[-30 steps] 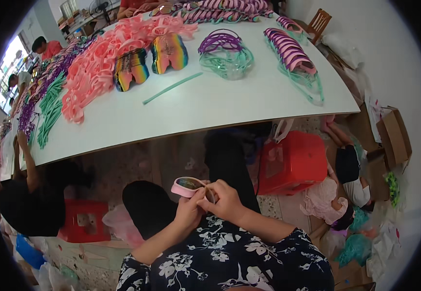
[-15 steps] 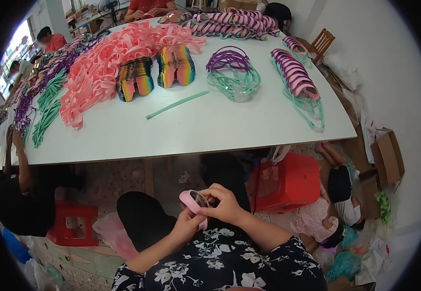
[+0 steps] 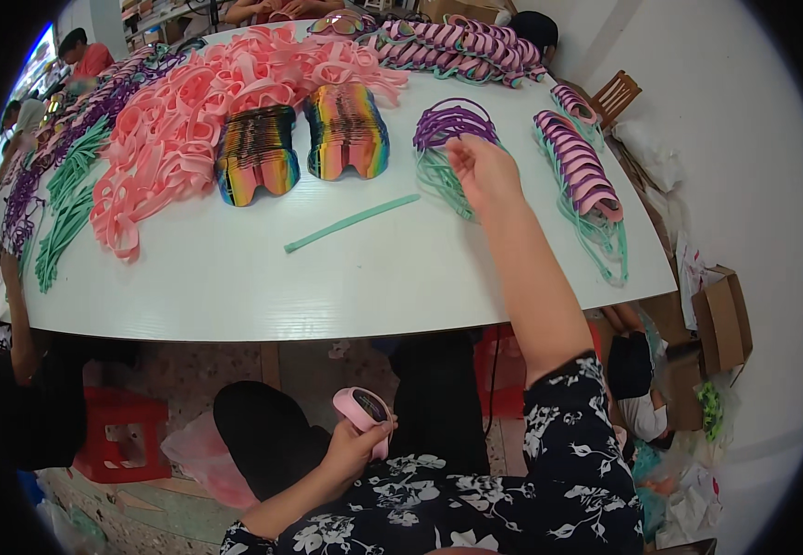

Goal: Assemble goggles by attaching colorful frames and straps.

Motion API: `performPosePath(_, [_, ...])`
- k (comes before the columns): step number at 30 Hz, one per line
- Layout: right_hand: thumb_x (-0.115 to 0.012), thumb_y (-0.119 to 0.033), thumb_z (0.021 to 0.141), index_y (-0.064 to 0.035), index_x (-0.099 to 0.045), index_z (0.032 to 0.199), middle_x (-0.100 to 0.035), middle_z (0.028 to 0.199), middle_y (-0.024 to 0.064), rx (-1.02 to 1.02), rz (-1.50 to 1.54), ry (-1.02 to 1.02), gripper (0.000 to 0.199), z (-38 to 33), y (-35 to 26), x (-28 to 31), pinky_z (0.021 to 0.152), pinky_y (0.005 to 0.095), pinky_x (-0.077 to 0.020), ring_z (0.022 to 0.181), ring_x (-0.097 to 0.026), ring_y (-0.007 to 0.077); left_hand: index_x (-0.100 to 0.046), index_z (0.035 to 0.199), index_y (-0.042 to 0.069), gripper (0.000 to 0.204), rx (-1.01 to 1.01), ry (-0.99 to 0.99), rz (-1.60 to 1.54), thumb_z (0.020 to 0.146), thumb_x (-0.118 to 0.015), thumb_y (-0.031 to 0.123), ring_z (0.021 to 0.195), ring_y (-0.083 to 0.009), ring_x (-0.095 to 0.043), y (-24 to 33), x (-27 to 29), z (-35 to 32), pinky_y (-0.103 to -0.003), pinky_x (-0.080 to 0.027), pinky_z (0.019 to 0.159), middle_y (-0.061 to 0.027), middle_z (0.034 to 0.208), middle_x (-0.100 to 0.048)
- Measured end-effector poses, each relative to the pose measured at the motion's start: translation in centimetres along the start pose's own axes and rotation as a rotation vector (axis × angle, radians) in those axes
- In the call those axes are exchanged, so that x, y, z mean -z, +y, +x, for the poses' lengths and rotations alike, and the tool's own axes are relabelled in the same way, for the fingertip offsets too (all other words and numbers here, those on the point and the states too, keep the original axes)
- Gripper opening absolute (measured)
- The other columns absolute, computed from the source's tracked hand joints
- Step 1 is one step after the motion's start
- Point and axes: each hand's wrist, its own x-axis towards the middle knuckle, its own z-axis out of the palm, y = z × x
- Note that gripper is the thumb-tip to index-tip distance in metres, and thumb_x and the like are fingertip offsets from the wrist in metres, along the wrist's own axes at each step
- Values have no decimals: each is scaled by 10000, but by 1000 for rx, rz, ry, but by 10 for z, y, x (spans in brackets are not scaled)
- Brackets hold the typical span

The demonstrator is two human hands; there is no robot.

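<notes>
My left hand (image 3: 357, 446) is closed around a pink goggle gasket (image 3: 353, 403) with a dark lens in it, low over my lap. Stretched over the table, my right hand (image 3: 483, 171) has its fingers bent together on a bundle of purple goggle frames (image 3: 438, 118) with teal straps (image 3: 438, 172). The fingers hide part of the bundle and seem to pinch one frame. Left of this hand, a single teal strap (image 3: 353, 223) lies slantwise. Behind it stand two stacks of rainbow mirrored lenses, one darker (image 3: 259, 148) and one brighter (image 3: 346, 129).
Pink gaskets (image 3: 165, 139) heap up on the white table (image 3: 235, 301). Teal straps (image 3: 67, 199) lie left of them. Assembled goggles stand in a row (image 3: 575, 166) at right and a pile (image 3: 461, 51) behind. A red stool (image 3: 119, 435) is at lower left; other people sit around.
My right hand has left the pink gasket and reached forward and right onto the purple frames. My left hand keeps the gasket over my lap. The view has shifted slightly.
</notes>
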Motion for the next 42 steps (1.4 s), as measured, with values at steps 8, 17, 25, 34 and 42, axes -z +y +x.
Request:
performPosePath(8, [-623, -55, 962, 44, -593, 1031, -645, 873, 113, -126, -60, 200, 124, 92, 25, -14, 594, 263, -549, 771, -651, 187, -602, 1164, -1, 270, 1, 73, -23, 904, -656, 42, 1016, -180, -647, 6, 16, 4, -328, -499, 929, -84, 1063, -674])
performPosePath(17, [-686, -70, 908, 21, -624, 995, -665, 860, 77, -73, -200, 198, 141, 66, 10, -12, 489, 214, -517, 701, -672, 142, -620, 1100, -24, 257, -23, 101, -70, 891, -728, 80, 969, -152, -650, 4, 19, 3, -288, -501, 864, -88, 1046, -682])
performPosePath(25, [-743, -44, 866, -12, -637, 882, -649, 781, 51, -6, -251, 56, 112, 33, -12, 6, 489, 212, -510, 640, -640, 125, -623, 1086, -17, 253, -53, 91, -47, 882, -731, 88, 945, -142, -642, -1, 11, -9, -282, -492, 838, -74, 1016, -677])
performPosePath(34, [-677, -4, 794, 74, -651, 888, -688, 830, 118, 174, -800, 70, 125, 12, -2, 24, 569, 266, -566, 674, -667, 167, -587, 1128, 6, 258, -118, 53, 33, 901, -686, 81, 918, -181, -658, -18, 2, -20, -317, -521, 820, -88, 1004, -672])
performPosePath(42, [-624, -73, 885, 48, -660, 893, -703, 810, 106, 238, -553, 105, 126, -12, -37, 50, 568, 237, -564, 703, -694, 159, -596, 1112, -4, 242, -182, 77, 41, 909, -684, 95, 918, -182, -659, -18, -6, -27, -318, -519, 824, -89, 1001, -678])
